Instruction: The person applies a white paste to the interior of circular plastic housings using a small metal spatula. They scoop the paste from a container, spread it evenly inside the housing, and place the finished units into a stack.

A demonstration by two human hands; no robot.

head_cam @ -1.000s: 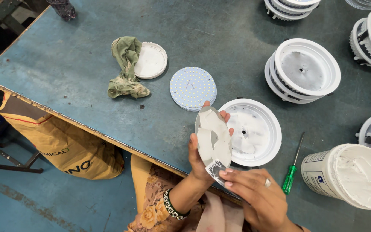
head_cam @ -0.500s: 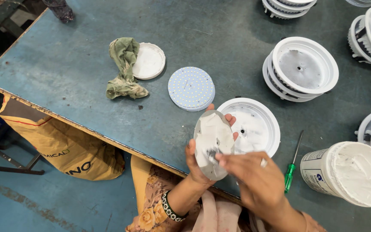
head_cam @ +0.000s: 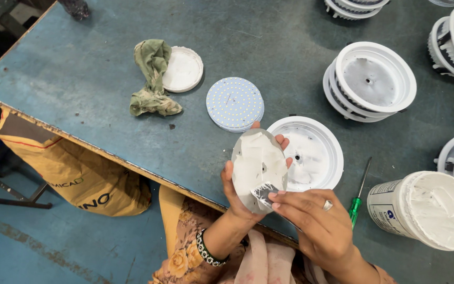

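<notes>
My left hand (head_cam: 237, 194) holds a round metal disc (head_cam: 256, 160) upright by its edge; white paste is smeared over its face. My right hand (head_cam: 319, 221), with a ring on one finger, presses a small flat scraper (head_cam: 264, 193) against the lower part of the disc. Just behind the disc a white round lamp housing (head_cam: 316, 152) lies open on the blue-grey table (head_cam: 80, 100). A stack of round LED boards (head_cam: 235, 103) lies to the left of the housing.
An open white tub of white paste (head_cam: 429, 208) stands at the right, a green-handled screwdriver (head_cam: 357, 197) beside it. More white housings (head_cam: 371, 79) are stacked behind. A green rag (head_cam: 152, 79) and a white lid (head_cam: 185, 68) lie at the left. A tan sack (head_cam: 74, 173) hangs below the table edge.
My right hand has moved the scraper up across the paste on the disc and back to its lower edge. The disc has tilted slightly in my left hand.
</notes>
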